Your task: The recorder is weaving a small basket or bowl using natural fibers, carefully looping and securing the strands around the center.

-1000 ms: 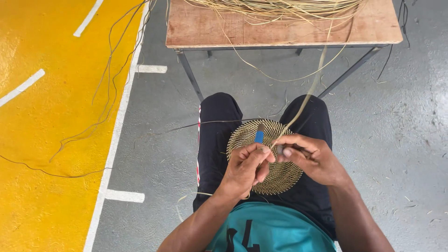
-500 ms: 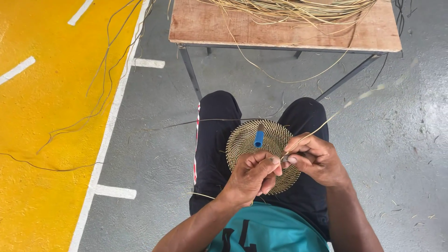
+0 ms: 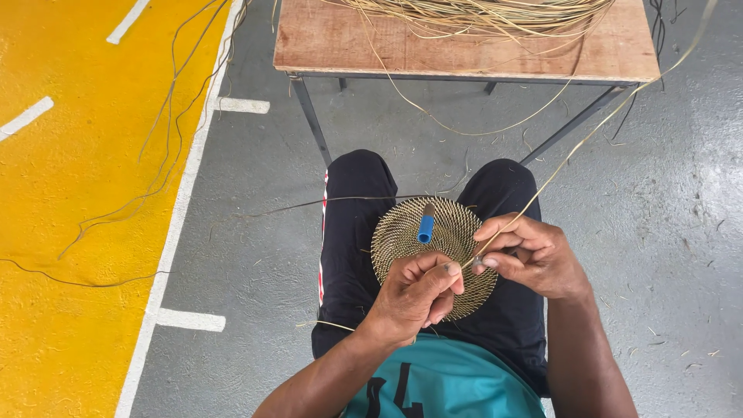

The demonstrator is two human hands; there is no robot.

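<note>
Head view: coiled-disc weaving, strand being drawn through at the rim.

The woven disc (image 3: 433,251) lies on the lap, a blue-handled tool (image 3: 426,224) stuck in its face. The left hand (image 3: 414,298) has its fingers closed on the disc's near edge. The right hand (image 3: 534,255) pinches the pale strand (image 3: 588,135), which runs taut up to the right. Judged step: tightening a stitch; next calls for steady tension.

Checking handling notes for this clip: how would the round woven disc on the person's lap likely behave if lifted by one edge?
The woven disc would probably hold its flat shape: its coils look tightly bound and it lies flat across both thighs. It likely weighs little, being thin plant fibre. The loose strand pinched in the right hand would trail behind, and the left hand steadies the rim.
</note>
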